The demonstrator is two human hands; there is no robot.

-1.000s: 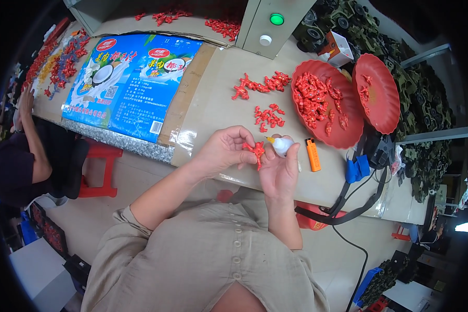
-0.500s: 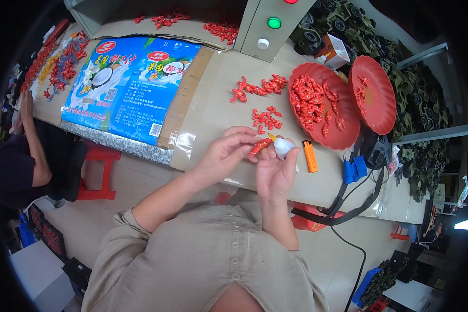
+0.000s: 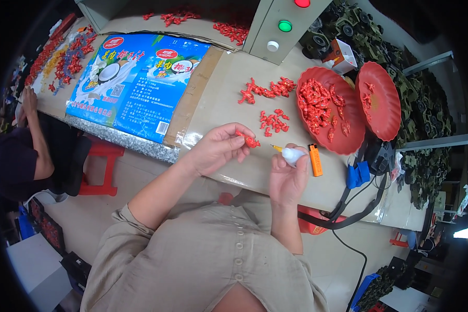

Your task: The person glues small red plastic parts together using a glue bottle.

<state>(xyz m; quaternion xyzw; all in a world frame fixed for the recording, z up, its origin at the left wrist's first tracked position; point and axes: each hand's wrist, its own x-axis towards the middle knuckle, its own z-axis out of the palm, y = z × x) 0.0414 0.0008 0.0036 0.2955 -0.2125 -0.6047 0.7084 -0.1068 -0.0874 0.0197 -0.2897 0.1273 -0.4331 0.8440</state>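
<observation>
Above the table's near edge, my left hand point(image 3: 221, 150) pinches a small glossy red plastic figure point(image 3: 251, 141) between thumb and fingers. To its right, my right hand point(image 3: 287, 179) is closed round a small white squeeze bottle point(image 3: 293, 156) with a thin yellow nozzle point(image 3: 277, 147). The nozzle points left at the red figure, with a gap between them. Just right of the bottle lies an orange lighter point(image 3: 315, 160). Beyond my hands are a loose group of small red parts point(image 3: 274, 122) and a row of red figures point(image 3: 267, 90).
Two red scalloped dishes point(image 3: 343, 136) hold red figures, the left one more. A blue printed cardboard sheet point(image 3: 132, 88) covers the table's left part. A grey box with buttons point(image 3: 283, 39) stands behind. Black straps point(image 3: 359, 208) hang at right. Another person's arm point(image 3: 36, 135) is at far left.
My hands have moved apart. The bottle's nozzle has come away from the red figure, which my left hand now holds farther left. The whole view has shifted slightly.
</observation>
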